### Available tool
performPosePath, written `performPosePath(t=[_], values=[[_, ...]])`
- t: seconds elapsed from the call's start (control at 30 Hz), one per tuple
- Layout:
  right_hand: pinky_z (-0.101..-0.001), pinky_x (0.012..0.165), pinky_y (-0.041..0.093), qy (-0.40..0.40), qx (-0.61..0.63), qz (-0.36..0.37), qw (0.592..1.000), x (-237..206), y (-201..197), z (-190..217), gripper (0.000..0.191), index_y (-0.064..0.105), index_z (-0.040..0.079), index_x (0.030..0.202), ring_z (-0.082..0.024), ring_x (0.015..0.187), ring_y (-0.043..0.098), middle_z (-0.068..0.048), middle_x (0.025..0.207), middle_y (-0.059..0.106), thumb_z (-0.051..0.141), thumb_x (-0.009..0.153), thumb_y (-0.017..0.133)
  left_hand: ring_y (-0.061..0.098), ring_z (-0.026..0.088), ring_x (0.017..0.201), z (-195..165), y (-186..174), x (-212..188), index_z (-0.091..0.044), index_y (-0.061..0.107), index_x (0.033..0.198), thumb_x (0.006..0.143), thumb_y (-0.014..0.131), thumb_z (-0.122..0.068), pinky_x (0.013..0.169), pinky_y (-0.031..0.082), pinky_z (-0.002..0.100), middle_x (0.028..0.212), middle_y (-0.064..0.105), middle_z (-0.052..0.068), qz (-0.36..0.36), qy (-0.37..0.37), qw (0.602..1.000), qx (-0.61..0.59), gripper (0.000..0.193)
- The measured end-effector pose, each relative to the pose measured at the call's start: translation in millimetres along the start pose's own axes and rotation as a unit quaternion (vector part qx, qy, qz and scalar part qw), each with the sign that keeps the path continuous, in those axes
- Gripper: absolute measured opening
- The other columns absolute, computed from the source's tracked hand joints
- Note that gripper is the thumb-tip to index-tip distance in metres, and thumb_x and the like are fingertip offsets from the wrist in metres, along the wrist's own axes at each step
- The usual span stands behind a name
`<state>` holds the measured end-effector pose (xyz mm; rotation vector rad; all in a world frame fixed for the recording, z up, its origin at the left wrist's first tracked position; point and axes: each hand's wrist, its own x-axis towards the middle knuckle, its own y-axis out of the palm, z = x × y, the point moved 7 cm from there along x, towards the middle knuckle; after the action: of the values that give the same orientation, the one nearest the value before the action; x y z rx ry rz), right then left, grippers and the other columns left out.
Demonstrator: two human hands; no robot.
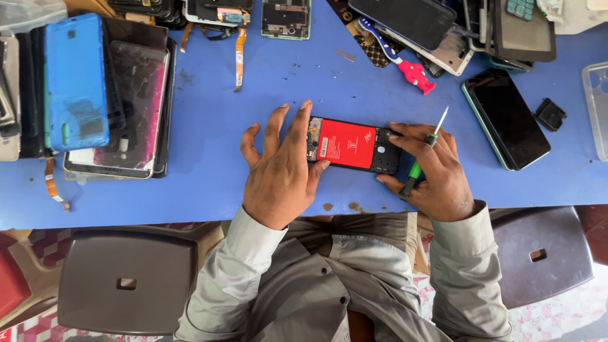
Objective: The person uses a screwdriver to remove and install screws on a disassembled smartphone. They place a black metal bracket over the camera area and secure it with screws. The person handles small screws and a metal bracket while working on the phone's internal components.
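1. Opened phone [353,145], back cover off, red battery exposed: lies near the near edge of the blue table [209,136].
2. Your left hand [282,166]: fingers spread, pressing its left end.
3. Your right hand [430,171]: closed round a green screwdriver [423,155], steadying the right end.
4. Step, judged: internal work; next needs the tip brought to a screw.
5. Far edge: stacked phones [95,95].

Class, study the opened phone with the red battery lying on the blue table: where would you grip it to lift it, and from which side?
Grip the opened phone by its two long edges, probably coming from above with thumb and fingers. It lies flat and lengthwise across the blue table, and both short ends are taken: the left hand presses one, the right hand, holding a green screwdriver, rests at the other.
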<state>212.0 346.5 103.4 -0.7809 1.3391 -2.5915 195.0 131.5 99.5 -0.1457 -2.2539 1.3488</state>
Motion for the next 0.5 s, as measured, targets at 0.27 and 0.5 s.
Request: performPosePath(t=[0.27, 0.5], values=[[-0.048, 0.111, 0.042, -0.006, 0.007, 0.01, 1.0, 0.2, 1.4, -3.6, 0.065, 0.062, 0.004, 0.124, -0.033, 0.128, 0.059, -0.013, 0.138, 0.065, 0.019, 0.07, 0.093, 0.042, 0.03, 0.142, 0.8, 5.6, 1.3, 0.002, 0.034, 0.153, 0.082, 0.083, -0.029, 0.112, 0.022, 0.061, 0.148, 0.059, 0.008, 0.014, 0.002, 1.0, 0.004, 0.092], [-0.051, 0.113, 0.038, -0.024, 0.006, 0.026, 0.999, 4.8, 4.5, -2.4, 0.064, 0.059, 0.004, 0.127, -0.034, 0.131, 0.057, -0.013, 0.141, 0.063, 0.022, 0.074, 0.09, 0.045, 0.027, 0.137, 11.5, 8.8, 3.0, 0.0, 0.035, 0.152, 0.077, 0.085, -0.037, 0.113, 0.021, 0.06, 0.141, 0.063, 0.002, 0.018, -0.018, 0.999, -0.025, 0.097]])
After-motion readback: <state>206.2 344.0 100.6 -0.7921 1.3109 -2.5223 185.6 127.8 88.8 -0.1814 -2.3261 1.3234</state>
